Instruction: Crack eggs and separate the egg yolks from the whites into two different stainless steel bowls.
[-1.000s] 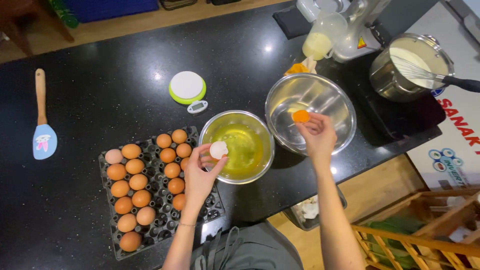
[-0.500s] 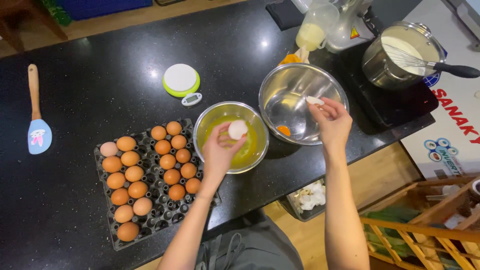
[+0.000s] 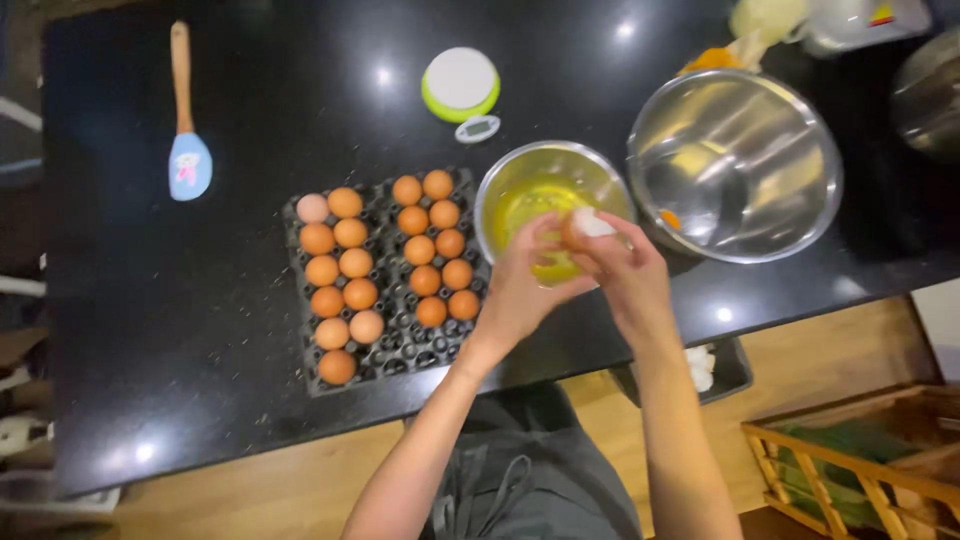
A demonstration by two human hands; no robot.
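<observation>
White and brown eggshell [image 3: 583, 226] sits pinched between our two hands, right over the near rim of the smaller steel bowl [image 3: 520, 180]. Our left hand [image 3: 525, 285] curls its fingers closed around the shell from the left, and our right hand [image 3: 628, 275] closes on it from the right, fingertips meeting on top; whether it is one piece or two halves pressed together we cannot tell. Below the shell, that bowl holds clear, yellowish egg white.

Just right of it, touching or nearly so, stands the larger steel bowl [image 3: 790, 130], with a small orange yolk [image 3: 670, 218] low on its left wall. To the left of our hands, the dark egg tray [image 3: 400, 345] lies close to the counter's front edge, filled with brown eggs [image 3: 355, 262] in rows and one paler egg [image 3: 312, 208] at its far left corner; the front cells on its right half are bare.

Behind the smaller bowl, towards the back edge of the black counter [image 3: 150, 330], rests a round white and green kitchen scale [image 3: 459, 82]. Well off near the back left corner lies a blue spatula [image 3: 187, 150] with a wooden handle. At the back right corner we glimpse a blurred pot [image 3: 925, 95]. Below the front edge, a dark tray [image 3: 735, 365] of pale shells pokes out by our right forearm.
</observation>
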